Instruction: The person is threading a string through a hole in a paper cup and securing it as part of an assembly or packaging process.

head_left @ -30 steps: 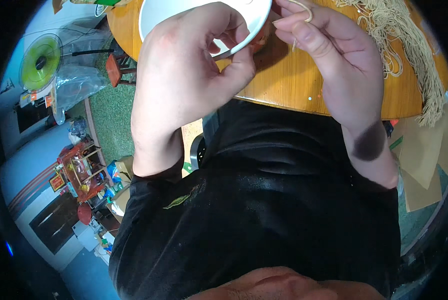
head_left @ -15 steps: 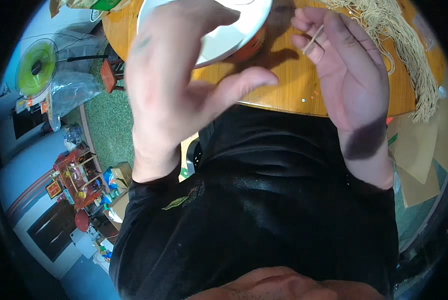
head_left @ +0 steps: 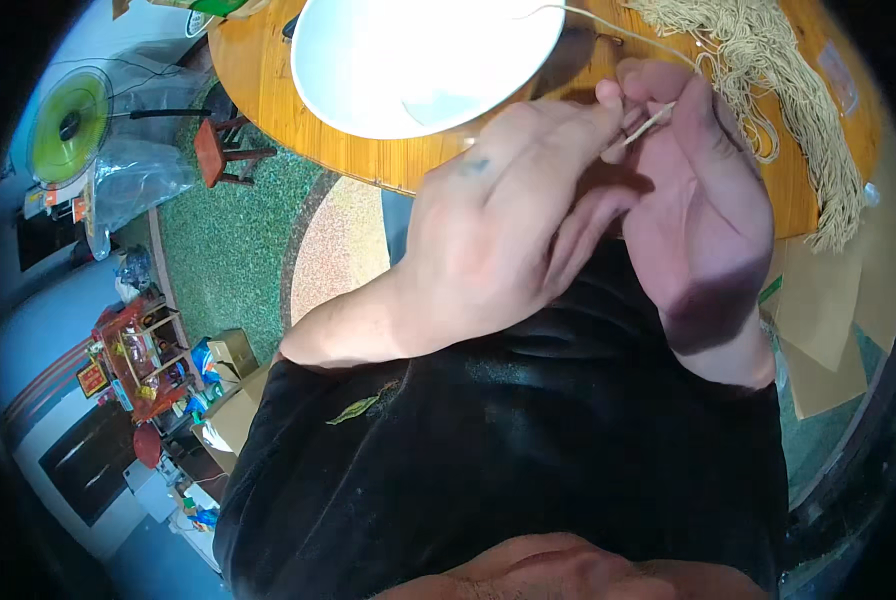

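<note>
My right hand (head_left: 703,190), palm turned up, pinches a thin beige cord (head_left: 652,122) between thumb and fingers, and a short end sticks out. From there the cord runs up and left over the rim of a white bowl (head_left: 418,70). My left hand (head_left: 508,215) reaches across to the right hand, its fingers bent beside the cord's short end. Its thumb is held apart from the fingers, near the right palm. Whether the left fingertips touch the cord is hard to see. A bundle of beige cords (head_left: 808,110) lies right of the hands.
The bowl and cords are on a round wooden table (head_left: 258,80). A small stool (head_left: 223,150) and a green fan (head_left: 71,130) stand at the left. Flat cardboard (head_left: 823,310) lies at the lower right, below the table edge.
My left hand has swung right and down from over the bowl to the right hand's fingers. The right hand keeps its hold on the cord. The bowl appears slightly farther right.
</note>
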Motion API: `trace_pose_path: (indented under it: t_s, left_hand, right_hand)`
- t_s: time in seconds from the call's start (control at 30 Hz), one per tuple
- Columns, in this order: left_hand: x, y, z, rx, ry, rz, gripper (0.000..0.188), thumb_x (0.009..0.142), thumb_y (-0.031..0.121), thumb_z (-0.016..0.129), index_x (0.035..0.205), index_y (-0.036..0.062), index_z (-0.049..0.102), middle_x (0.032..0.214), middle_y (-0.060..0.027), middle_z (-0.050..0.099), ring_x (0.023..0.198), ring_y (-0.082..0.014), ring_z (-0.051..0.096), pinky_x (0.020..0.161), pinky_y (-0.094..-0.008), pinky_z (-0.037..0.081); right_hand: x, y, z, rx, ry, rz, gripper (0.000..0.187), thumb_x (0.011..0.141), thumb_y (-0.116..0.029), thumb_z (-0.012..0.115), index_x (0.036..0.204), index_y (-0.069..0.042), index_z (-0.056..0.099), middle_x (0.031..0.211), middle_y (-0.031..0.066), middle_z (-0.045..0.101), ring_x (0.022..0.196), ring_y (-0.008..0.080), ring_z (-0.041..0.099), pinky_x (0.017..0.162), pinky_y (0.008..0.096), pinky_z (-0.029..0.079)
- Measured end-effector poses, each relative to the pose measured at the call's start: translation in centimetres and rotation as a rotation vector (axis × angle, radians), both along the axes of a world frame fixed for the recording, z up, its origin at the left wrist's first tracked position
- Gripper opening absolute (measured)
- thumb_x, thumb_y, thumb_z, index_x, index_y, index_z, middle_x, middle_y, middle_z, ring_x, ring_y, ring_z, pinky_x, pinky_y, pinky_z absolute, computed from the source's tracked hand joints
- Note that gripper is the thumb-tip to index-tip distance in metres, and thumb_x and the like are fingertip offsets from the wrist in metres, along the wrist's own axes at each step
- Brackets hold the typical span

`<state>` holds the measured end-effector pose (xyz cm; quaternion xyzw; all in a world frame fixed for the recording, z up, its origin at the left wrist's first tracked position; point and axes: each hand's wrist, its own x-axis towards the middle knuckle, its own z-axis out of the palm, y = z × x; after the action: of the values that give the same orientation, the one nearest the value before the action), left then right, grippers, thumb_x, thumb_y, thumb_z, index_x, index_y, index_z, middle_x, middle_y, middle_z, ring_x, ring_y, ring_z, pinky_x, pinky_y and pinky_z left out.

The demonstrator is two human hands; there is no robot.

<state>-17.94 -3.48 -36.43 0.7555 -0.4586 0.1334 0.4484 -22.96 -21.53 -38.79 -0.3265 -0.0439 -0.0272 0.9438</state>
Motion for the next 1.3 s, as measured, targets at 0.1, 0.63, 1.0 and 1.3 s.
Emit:
trace_pose_path:
  t_s: [0.1,0.63,1.0,1.3]
  left_hand:
    - [0.8,-0.1,-1.0,-0.021,-0.123,0.007,0.03,0.088,0.002,0.085,0.115,-0.0038,0.074,0.108,-0.0147,0.075,0.081,-0.0181,0.072,0.064,-0.0267,0.056]
    - [-0.9,4.1,1.4,0.294,0.135,0.004,0.019,0.086,-0.004,0.08,0.104,-0.0014,0.073,0.096,-0.0148,0.076,0.078,-0.0309,0.075,0.068,-0.0364,0.06]
    - [-0.5,4.9,2.0,0.347,0.042,0.087,0.021,0.082,-0.006,0.079,0.101,-0.0005,0.072,0.092,-0.0141,0.074,0.08,-0.0313,0.075,0.069,-0.0364,0.06]
    - [3.1,7.2,5.6,0.104,-0.112,0.059,0.016,0.094,-0.007,0.068,0.11,-0.0087,0.069,0.111,-0.0196,0.073,0.103,-0.0238,0.069,0.091,-0.0322,0.053]
  right_hand:
    - [-0.2,1.1,0.4,-0.025,-0.039,-0.082,0.038,0.117,-0.03,0.045,0.13,-0.001,0.065,0.131,0.012,0.066,0.124,0.0244,0.062,0.112,0.0406,0.045]
    - [-2.0,1.6,0.8,-1.303,-0.375,-0.257,0.041,0.085,0.002,0.083,0.125,0.001,0.072,0.116,0.0158,0.077,0.093,0.025,0.077,0.076,0.0304,0.062]
    - [-0.3,2.1,0.1,-1.465,-0.569,-0.514,0.014,0.083,0.002,0.081,0.095,-0.001,0.073,0.086,0.0097,0.07,0.074,0.0254,0.07,0.065,0.0348,0.056]
    - [0.5,3.1,1.1,-1.309,-0.34,-0.576,0.009,0.088,0.006,0.077,0.092,0.0,0.071,0.085,0.0041,0.068,0.072,0.0103,0.065,0.066,0.0239,0.052]
